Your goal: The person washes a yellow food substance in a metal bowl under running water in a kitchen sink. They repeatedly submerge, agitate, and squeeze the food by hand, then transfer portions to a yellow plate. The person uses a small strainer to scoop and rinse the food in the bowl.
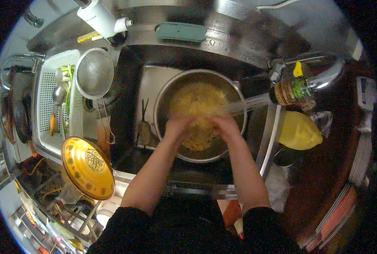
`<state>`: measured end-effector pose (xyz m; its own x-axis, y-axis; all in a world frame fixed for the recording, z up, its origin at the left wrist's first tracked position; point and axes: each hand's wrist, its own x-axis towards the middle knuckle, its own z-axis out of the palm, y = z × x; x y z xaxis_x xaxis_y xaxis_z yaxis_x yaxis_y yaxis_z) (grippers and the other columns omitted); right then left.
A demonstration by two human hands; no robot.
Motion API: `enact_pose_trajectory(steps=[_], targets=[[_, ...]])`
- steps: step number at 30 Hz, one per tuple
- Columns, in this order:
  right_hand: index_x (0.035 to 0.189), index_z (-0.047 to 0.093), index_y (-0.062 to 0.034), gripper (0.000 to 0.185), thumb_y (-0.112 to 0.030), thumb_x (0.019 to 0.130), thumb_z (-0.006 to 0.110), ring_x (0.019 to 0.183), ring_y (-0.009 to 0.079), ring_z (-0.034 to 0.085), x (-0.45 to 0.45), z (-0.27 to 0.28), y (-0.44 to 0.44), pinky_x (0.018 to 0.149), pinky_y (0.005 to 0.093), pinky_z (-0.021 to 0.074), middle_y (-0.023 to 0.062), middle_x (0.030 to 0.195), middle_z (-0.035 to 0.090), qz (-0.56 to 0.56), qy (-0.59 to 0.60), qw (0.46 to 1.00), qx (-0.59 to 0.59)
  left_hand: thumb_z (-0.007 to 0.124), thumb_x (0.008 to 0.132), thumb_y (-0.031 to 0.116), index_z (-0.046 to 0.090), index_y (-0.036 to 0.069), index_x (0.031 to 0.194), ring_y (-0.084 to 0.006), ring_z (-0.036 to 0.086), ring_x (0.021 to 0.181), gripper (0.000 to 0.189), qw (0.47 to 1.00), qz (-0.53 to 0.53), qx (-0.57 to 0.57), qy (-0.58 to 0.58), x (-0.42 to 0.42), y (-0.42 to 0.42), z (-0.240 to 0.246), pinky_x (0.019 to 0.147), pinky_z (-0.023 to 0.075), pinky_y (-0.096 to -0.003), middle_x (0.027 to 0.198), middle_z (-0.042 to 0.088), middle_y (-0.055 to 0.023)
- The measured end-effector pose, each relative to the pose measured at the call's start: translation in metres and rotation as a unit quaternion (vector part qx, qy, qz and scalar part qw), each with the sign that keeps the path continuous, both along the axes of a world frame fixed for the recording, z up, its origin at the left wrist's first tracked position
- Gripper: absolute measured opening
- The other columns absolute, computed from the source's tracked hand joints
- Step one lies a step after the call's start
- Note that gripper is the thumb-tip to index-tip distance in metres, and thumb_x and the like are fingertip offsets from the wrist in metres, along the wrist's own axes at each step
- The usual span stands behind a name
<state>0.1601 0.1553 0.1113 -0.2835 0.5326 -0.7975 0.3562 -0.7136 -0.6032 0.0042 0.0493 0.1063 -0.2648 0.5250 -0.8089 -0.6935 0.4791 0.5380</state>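
Observation:
A round stainless steel bowl sits inside the dark sink. Yellowish food pieces in liquid fill its lower part; blur hides what they are. Both of my hands reach into this bowl: my left hand at the near left, my right hand at the near right. Their fingers are blurred and partly sunk among the pieces, so a grip cannot be made out. From the tap at the right, a stream of water runs into the bowl beside my right hand.
Left of the sink are a white plastic basket with spoons and green scraps, a metal strainer and a tilted yellow dish. Behind lies a green tray. A yellow bag rests on the right.

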Motion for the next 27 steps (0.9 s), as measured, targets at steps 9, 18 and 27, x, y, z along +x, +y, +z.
enact_pose_trajectory(steps=[9, 18, 27], targets=[[0.13, 0.043, -0.0107, 0.062, -0.039, 0.08, 0.065, 0.111, 0.0295, 0.051, 0.052, -0.104, -0.02, 0.09, 0.0446, 0.0431, 0.0066, 0.126, 0.052, -0.093, -0.204, 0.974, -0.003, 0.068, 0.079, 0.021, 0.043, 0.007, 0.126, -0.0261, 0.057, 0.102, 0.055, 0.999, 0.015, 0.033, -0.004, -0.001, -0.031, -0.063, 0.081, 0.0495, -0.0415, 0.116, 0.056, -0.0113], [0.125, 0.047, -0.0104, 0.044, -0.027, 0.086, 0.059, 0.114, 0.0264, 0.049, 0.003, -0.05, -0.046, 0.093, 0.049, 0.0408, 0.0061, 0.123, 0.052, -0.113, 0.1, 0.965, -0.212, 0.063, 0.082, 0.03, 0.041, 0.009, 0.129, -0.0307, 0.054, 0.109, 0.057, 0.976, 0.014, -0.023, -0.214, 0.017, -0.015, -0.041, 0.08, 0.0478, -0.0559, 0.119, 0.055, -0.0114], [0.125, 0.048, -0.0074, 0.05, -0.02, 0.079, 0.064, 0.106, 0.0274, 0.054, 0.01, -0.016, 0.025, 0.089, 0.0412, 0.0443, 0.0102, 0.12, 0.055, 0.283, -0.176, 0.931, 0.149, 0.072, 0.073, 0.024, 0.051, 0.01, 0.121, -0.0372, 0.051, 0.111, 0.054, 0.782, -0.416, -0.061, 0.46, -0.026, 0.01, 0.029, 0.089, 0.0441, -0.0512, 0.12, 0.054, -0.0178]])
